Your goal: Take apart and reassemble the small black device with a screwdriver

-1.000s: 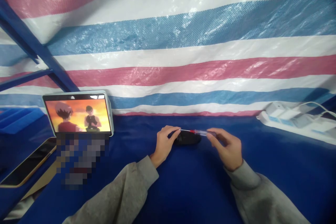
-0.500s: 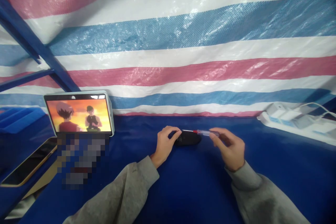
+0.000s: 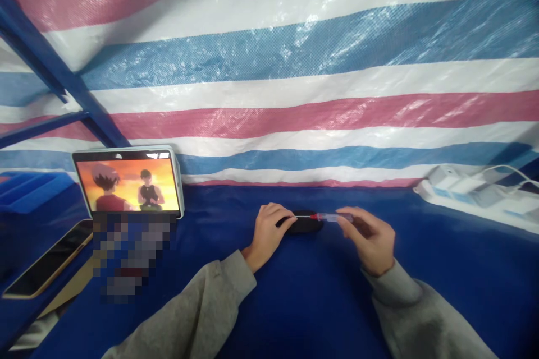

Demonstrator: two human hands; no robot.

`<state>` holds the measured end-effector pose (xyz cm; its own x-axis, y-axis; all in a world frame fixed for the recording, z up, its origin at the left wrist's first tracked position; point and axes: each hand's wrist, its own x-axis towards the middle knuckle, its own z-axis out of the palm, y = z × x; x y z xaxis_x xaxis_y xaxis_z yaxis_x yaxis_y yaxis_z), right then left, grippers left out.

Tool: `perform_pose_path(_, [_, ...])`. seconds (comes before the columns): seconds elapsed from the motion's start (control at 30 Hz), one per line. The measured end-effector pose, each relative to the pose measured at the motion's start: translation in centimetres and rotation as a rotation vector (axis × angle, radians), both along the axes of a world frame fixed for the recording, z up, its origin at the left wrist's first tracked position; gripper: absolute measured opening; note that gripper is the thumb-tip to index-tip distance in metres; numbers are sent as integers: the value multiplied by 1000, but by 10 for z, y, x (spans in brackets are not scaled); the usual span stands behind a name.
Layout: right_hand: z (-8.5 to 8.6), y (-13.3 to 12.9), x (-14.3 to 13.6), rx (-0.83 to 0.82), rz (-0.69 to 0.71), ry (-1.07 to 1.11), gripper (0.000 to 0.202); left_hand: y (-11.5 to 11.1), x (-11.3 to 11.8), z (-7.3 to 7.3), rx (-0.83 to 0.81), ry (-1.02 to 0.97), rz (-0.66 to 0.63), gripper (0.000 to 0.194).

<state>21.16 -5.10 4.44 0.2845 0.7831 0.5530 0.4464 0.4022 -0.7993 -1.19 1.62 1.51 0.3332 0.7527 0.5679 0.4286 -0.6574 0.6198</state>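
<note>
Striped sheeting (image 3: 269, 123) hangs behind the blue bench (image 3: 303, 303), where a tablet (image 3: 126, 185) stands at nine o'clock from the black oval object (image 3: 306, 228). The right hand (image 3: 370, 238) grips a screwdriver (image 3: 330, 217) by its handle, with the shaft pointing to nine o'clock across this object. The left hand (image 3: 269, 230) is pinched at the shaft's end, but what it holds I cannot tell.

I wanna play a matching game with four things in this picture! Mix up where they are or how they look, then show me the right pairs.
1. clear-handled, red-collared screwdriver
2. black oval object
3. pale-cased rectangular tablet
4. long white power strip

A. propped up, screen lit orange
B. in the right hand's fingers
C. at the far right
D. on the blue tabletop, near the left hand

Pairs: 1-B, 2-D, 3-A, 4-C
</note>
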Motion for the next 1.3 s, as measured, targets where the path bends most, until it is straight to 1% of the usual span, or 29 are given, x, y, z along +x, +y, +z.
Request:
perform_pose_path(0.13, [-2, 0, 1, 1, -10, -22, 17, -1, 0, 0, 35, 15, -11, 24])
perform_pose_path(0.4, [1, -2, 2, 9, -24, -53, 18, -5, 1, 3, 94, 34, -40, 24])
perform_pose_path(0.47, [3, -2, 1, 2, -7, -22, 17, -5, 0, 2, 103, 25, -61, 23])
perform_pose_path(0.57, [7, -1, -2, -14, 38, 80, 18, -5, 0, 1, 116, 19, -79, 21])
perform_pose_path(0.7, [11, 1, -5, -56, 59, 182, 21, -6, 0, 0, 151, 67, -87, 23])
perform_pose_path(0.83, [10, -1, -10, -62, 88, 182, 22, -8, 1, 1, 169, 122, -89, 26])
perform_pose_path(0.97, [7, -5, -16, -38, 135, 162, 20, -10, 2, 3, 195, 124, -105, 22])
perform_pose_path(1.03, [7, -4, -18, -26, 103, 156, 19, -11, 2, 4, 192, 108, -78, 20])
perform_pose_path(1.1, [11, 1, -18, -6, 14, 154, 19, -11, 2, 4, 172, 92, -40, 30])
perform_pose_path(1.13, [14, 4, -18, 10, -43, 152, 19, -10, 2, 4, 162, 97, -41, 35])
perform_pose_path(1.2, [21, 14, -17, 58, -122, 130, 20, -9, 2, 3, 144, 150, -94, 40])
perform_pose_path(1.3, [30, 25, -15, 169, -231, 25, 21, -8, 3, 0, 137, 282, -203, 41])
